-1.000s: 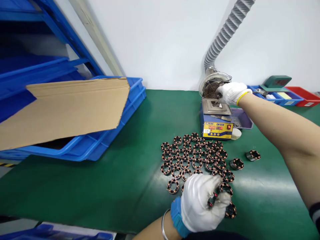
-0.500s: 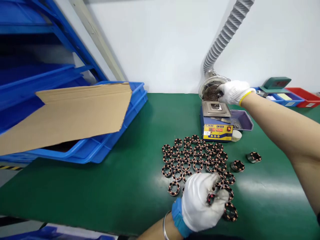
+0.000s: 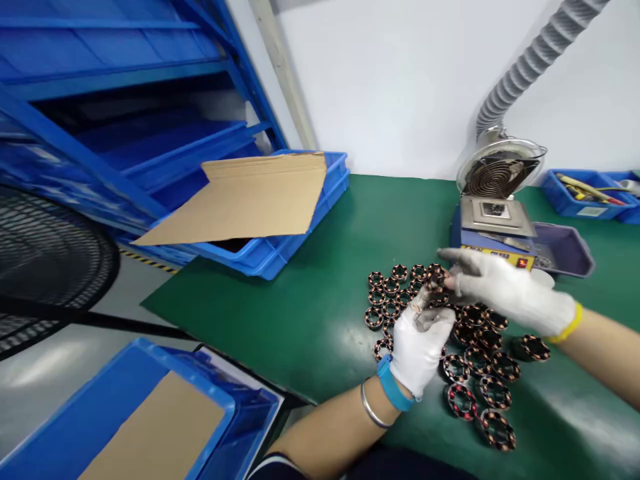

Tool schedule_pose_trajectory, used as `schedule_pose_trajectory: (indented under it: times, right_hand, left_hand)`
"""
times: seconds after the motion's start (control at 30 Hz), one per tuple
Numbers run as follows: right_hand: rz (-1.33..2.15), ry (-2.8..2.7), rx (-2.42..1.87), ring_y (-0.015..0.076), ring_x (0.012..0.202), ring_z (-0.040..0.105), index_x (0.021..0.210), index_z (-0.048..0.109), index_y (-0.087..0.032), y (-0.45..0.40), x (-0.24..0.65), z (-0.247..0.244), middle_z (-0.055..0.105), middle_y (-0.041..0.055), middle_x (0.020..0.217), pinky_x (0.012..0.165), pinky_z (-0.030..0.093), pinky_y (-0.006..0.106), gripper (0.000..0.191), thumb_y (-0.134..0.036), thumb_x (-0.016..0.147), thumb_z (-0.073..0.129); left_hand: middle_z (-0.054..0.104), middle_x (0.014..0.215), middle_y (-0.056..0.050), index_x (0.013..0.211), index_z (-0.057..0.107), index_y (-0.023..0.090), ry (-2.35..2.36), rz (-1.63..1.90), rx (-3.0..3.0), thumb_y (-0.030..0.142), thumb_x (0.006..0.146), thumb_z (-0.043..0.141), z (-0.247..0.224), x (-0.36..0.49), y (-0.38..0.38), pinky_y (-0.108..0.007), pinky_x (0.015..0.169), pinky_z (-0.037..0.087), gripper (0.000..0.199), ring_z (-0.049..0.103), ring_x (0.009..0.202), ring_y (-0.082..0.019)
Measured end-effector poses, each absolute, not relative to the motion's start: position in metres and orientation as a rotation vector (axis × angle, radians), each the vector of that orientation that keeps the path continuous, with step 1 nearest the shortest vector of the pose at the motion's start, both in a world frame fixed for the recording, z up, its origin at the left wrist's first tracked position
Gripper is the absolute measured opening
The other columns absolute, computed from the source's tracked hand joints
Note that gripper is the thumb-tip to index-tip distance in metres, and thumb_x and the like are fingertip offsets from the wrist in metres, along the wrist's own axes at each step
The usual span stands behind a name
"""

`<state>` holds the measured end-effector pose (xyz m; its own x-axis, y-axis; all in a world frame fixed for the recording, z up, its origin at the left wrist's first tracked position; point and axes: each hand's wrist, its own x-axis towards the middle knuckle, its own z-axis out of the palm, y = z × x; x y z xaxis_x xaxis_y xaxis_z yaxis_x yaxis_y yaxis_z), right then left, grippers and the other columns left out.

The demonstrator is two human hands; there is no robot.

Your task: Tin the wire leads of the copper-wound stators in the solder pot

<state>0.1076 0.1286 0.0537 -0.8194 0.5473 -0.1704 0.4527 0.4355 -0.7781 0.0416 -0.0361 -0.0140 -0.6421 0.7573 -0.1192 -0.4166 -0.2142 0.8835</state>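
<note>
My left hand, in a white glove with a blue band at the wrist, is closed at the fingertips on a motor stator, a small ring with copper windings. From the right, my gloved right hand meets it, thumb and fingers at the same stator. Its index finger stretches past the ring. Under and around both hands, many similar stators stand on the green table. One stator with red-looking windings sits near the front of the group. My hands hide part of the rows.
A solder pot stands behind my right hand, under a fume hood with a grey hose. Beside it is a purple tray. Cardboard lies over a blue crate at left. A fan stands far left.
My right hand has come down from the fume hood to my left hand. My left hand has moved up over the stators. A red-looking stator now sits on the table. The view has swung left.
</note>
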Motion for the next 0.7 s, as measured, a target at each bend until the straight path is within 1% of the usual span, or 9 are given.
schedule_pose_trajectory:
  times: [0.07, 0.13, 0.2, 0.27, 0.33, 0.4, 0.5, 0.6, 0.7]
  right_hand:
    - [1.452, -2.454, -0.865, 0.03, 0.111, 0.07, 0.14, 0.061, -0.033, 0.104, 0.11, 0.045, 0.07, 0.0066, 0.126, 0.086, 0.063, 0.042, 0.067, -0.051, 0.077, 0.074]
    - [1.547, -2.358, -0.811, 0.0315, 0.121, 0.065, 0.13, 0.068, -0.034, 0.09, 0.115, 0.045, 0.069, 0.0055, 0.129, 0.096, 0.06, 0.045, 0.058, -0.053, 0.075, 0.076]
    - [1.729, -2.277, -0.783, 0.0299, 0.109, 0.071, 0.12, 0.072, -0.032, 0.086, 0.12, 0.05, 0.074, 0.0074, 0.114, 0.089, 0.063, 0.043, 0.051, -0.06, 0.079, 0.071]
    - [1.901, -2.215, -0.87, 0.0249, 0.08, 0.074, 0.108, 0.074, -0.029, 0.089, 0.124, 0.053, 0.075, 0.0072, 0.088, 0.071, 0.065, 0.038, 0.044, -0.063, 0.081, 0.067]
    - [2.013, -2.141, -1.028, 0.019, 0.06, 0.069, 0.096, 0.071, -0.028, 0.093, 0.125, 0.054, 0.071, 0.0033, 0.071, 0.057, 0.062, 0.032, 0.034, -0.057, 0.078, 0.073]
    - [2.063, -2.078, -1.15, 0.0162, 0.054, 0.066, 0.089, 0.068, -0.028, 0.096, 0.124, 0.052, 0.069, 0.0002, 0.066, 0.052, 0.059, 0.028, 0.027, -0.045, 0.073, 0.08]
    - [2.028, -2.028, -1.199, 0.0162, 0.056, 0.067, 0.094, 0.068, -0.028, 0.105, 0.125, 0.049, 0.069, -0.0012, 0.066, 0.051, 0.058, 0.026, 0.03, -0.03, 0.068, 0.081]
    - [1.92, -1.908, -1.133, 0.0157, 0.06, 0.068, 0.11, 0.065, -0.026, 0.126, 0.127, 0.054, 0.069, -0.0014, 0.07, 0.056, 0.059, 0.025, 0.048, -0.018, 0.065, 0.077]
    - [1.738, -1.863, -1.11, 0.0156, 0.069, 0.07, 0.119, 0.062, -0.023, 0.163, 0.129, 0.061, 0.073, 0.0018, 0.081, 0.065, 0.061, 0.024, 0.053, -0.015, 0.067, 0.07]
  left_hand:
    - [0.076, 0.106, -0.01, 0.118, 0.069, 0.015, 1.251, 2.012, 0.413, 0.033, 0.081, 0.079, -0.015, 0.036, -0.035, -0.043, 0.099, 0.056, 0.043, 0.072, 0.1, -0.025]
    - [0.074, 0.118, -0.011, 0.115, 0.071, 0.015, 1.31, 2.063, 0.442, 0.033, 0.084, 0.076, -0.016, 0.031, -0.037, -0.043, 0.107, 0.052, 0.037, 0.068, 0.114, -0.027]
    - [0.072, 0.126, -0.011, 0.116, 0.072, 0.015, 1.371, 2.059, 0.501, 0.032, 0.087, 0.071, -0.017, 0.028, -0.039, -0.042, 0.114, 0.047, 0.033, 0.064, 0.124, -0.027]
    - [0.072, 0.128, -0.011, 0.118, 0.072, 0.015, 1.356, 2.037, 0.521, 0.032, 0.088, 0.068, -0.018, 0.028, -0.04, -0.041, 0.117, 0.044, 0.034, 0.062, 0.128, -0.026]
    - [0.072, 0.128, -0.011, 0.12, 0.072, 0.015, 1.298, 1.995, 0.492, 0.033, 0.087, 0.069, -0.02, 0.031, -0.041, -0.04, 0.114, 0.047, 0.038, 0.063, 0.126, -0.027]
    - [0.072, 0.128, -0.012, 0.124, 0.07, 0.015, 1.263, 1.937, 0.453, 0.035, 0.085, 0.072, -0.02, 0.035, -0.042, -0.04, 0.108, 0.051, 0.043, 0.065, 0.123, -0.027]
    - [0.072, 0.124, -0.013, 0.13, 0.066, 0.014, 1.237, 1.855, 0.422, 0.037, 0.082, 0.077, -0.021, 0.042, -0.045, -0.039, 0.099, 0.055, 0.054, 0.069, 0.109, -0.024]
    - [0.07, 0.127, -0.015, 0.132, 0.062, 0.014, 1.199, 1.803, 0.432, 0.044, 0.081, 0.08, -0.021, 0.047, -0.049, -0.036, 0.086, 0.058, 0.061, 0.07, 0.094, -0.02]
    - [0.066, 0.132, -0.017, 0.132, 0.061, 0.015, 1.17, 1.756, 0.486, 0.048, 0.08, 0.081, -0.019, 0.051, -0.053, -0.038, 0.088, 0.058, 0.064, 0.069, 0.097, -0.021]
